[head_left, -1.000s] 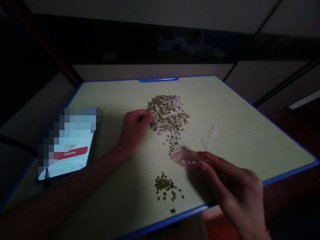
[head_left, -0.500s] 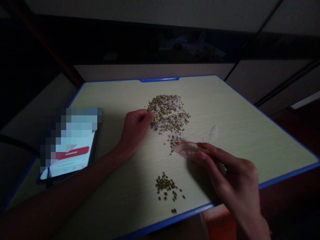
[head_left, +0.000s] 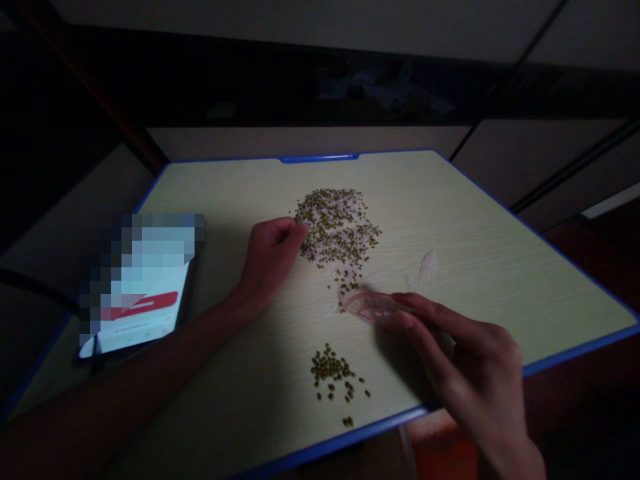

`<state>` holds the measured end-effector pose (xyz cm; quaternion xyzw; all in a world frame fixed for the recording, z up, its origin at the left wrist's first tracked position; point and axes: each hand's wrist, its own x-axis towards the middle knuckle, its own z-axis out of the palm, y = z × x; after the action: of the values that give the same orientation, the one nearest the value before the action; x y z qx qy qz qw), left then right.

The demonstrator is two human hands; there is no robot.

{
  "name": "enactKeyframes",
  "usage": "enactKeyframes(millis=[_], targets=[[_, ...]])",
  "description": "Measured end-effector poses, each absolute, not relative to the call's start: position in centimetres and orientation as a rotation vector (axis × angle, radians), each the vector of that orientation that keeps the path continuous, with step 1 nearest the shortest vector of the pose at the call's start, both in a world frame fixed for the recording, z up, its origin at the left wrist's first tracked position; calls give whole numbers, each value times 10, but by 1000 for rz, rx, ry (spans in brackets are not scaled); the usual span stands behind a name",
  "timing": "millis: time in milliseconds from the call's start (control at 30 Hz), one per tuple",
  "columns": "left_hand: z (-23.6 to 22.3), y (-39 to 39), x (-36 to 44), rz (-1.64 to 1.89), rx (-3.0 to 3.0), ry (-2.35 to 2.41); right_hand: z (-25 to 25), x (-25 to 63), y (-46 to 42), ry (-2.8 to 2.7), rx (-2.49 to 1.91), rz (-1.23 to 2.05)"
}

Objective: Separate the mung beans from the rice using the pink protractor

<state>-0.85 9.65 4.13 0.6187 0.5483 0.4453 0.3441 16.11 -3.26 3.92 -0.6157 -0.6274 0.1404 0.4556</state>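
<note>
A large pile of green beans mixed with white grains lies in the middle of the pale table. My left hand rests on the table with its fingers curled, fingertips touching the pile's left edge. My right hand pinches a small pink transparent piece, flat like a scraper, just below the pile's lower tip. A smaller heap of green beans sits near the front edge, to the left of my right hand. A thin streak of white grains lies right of the pink piece.
A phone with a lit screen lies on the table at the left, beside my left forearm. The table has a blue rim and its front edge runs close under the small bean heap. Dark surroundings lie beyond the table.
My right hand with the pink piece moved a little up and left toward the pile's lower tip, then settled slightly lower. The left hand stayed where it was.
</note>
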Motion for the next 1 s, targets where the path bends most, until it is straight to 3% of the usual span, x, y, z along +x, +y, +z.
enactKeyframes(millis=[1000], targets=[[40, 97, -9, 1170, 1603, 1403, 40, 155, -45, -1784, -1408, 441]])
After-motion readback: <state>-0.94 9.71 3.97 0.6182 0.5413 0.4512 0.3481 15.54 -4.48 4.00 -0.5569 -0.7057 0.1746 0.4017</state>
